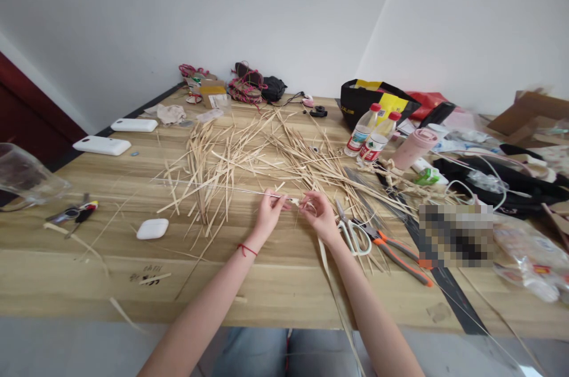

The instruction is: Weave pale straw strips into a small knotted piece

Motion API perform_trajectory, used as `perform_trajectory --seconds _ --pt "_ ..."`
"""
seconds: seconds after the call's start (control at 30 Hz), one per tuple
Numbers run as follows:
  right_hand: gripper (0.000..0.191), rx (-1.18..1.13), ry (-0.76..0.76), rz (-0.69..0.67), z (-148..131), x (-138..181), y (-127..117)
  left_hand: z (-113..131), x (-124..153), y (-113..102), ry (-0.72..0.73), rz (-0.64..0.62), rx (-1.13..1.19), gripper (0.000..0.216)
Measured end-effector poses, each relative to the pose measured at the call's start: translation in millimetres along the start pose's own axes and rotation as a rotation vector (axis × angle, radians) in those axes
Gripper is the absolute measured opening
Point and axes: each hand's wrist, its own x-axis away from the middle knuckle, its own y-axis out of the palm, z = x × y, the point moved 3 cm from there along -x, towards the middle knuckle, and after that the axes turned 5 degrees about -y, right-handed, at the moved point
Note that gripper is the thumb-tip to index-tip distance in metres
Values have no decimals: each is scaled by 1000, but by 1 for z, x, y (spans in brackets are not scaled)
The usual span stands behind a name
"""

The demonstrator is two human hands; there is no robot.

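In the head view, my left hand [269, 212] is closed, thumb and fingers pinching a thin, straight metal-looking rod [235, 189] that points left over the straw. Close beside it, my right hand [320, 217] pinches a pale flat straw strip [326, 267], whose long tail drops past the table's front edge. Between the fingertips shows a small pale knotted bit [294, 202], too small to make out clearly. Scissors with pale handles [354, 237] lie just right of my right hand, next to pliers with orange-and-grey handles [402, 255].
Loose straw strips [208, 157] spread across the middle of the wooden table [133, 294]. A white earbud case [152, 229] lies to the left. Two water bottles [371, 137], a pink tumbler [415, 149] and a black-and-yellow bag [373, 98] stand at the right back.
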Motion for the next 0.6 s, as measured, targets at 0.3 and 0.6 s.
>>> perform_trajectory --seconds 0.3,0.6 --pt "34 110 -109 15 -2 1 1 4 6 0 49 13 -95 28" --pt "20 141 -143 61 -6 2 0 4 5 2 42 -33 -107 28"
